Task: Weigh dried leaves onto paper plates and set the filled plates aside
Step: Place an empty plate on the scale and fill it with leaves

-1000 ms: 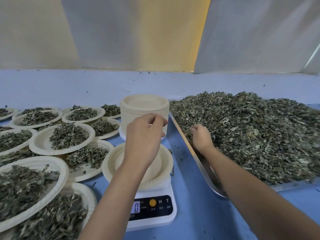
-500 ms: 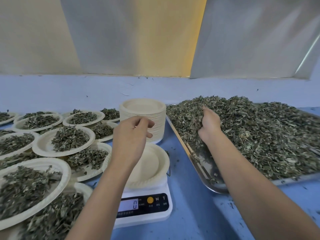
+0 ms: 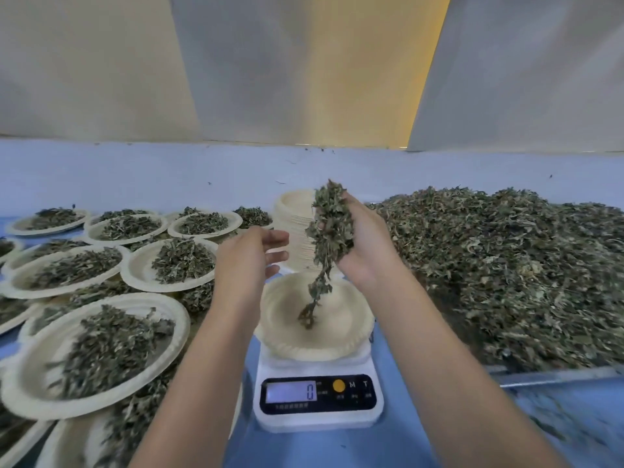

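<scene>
A white digital scale (image 3: 317, 396) sits on the blue table, its display reading 0. An empty paper plate (image 3: 341, 336) rests on the scale. My right hand (image 3: 366, 246) grips a handful of dried leaves (image 3: 331, 228) above that plate, and a strand of leaves hangs down to its middle. My left hand (image 3: 248, 258) hovers open just left of the handful, fingers extended toward it, holding nothing. A big heap of dried leaves (image 3: 506, 275) fills a metal tray (image 3: 547, 378) on the right.
A stack of empty paper plates (image 3: 293, 217) stands behind the scale. Several filled plates (image 3: 101, 349) overlap across the left side of the table. A pale blue wall ledge runs along the back.
My right hand has lifted out of the leaf heap with a handful and moved left over the plate on the scale. My left hand has opened and shifted slightly right.
</scene>
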### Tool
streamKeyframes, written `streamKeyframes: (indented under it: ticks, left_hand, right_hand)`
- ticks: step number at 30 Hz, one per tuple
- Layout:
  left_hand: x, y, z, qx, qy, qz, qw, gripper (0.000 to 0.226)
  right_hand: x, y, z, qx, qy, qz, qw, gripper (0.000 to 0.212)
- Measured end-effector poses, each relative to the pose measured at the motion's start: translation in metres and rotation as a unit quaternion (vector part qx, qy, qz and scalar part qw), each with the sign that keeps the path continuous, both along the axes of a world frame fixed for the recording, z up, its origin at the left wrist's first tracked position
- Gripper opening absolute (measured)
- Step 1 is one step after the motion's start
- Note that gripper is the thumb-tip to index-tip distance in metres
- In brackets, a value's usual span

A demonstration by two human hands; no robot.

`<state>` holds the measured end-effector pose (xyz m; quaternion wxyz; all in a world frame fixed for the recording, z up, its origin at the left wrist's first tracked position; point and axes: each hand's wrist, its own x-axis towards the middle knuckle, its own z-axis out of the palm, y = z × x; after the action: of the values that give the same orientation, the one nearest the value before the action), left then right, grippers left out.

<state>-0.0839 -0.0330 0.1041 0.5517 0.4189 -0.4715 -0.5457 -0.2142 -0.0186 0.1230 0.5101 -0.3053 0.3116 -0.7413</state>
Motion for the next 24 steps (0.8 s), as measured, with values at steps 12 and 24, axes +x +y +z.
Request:
streamKeyframes:
  ticks: [12,24]
  left_hand:
    - [0.003,-0.005,-0.004,-0.026,-0.023,0.039,0.999,0.029]
    - [0.001,-0.005,-0.003,-0.037,-0.017,0.036,0.999,0.030]
  right_hand:
    - [0.005,-0.009,-0.039,0.076,0.206,-0.059,0.974,0.020]
    - [0.007,-0.002,-0.025,0.010,0.296,-0.099,0.950,0.022]
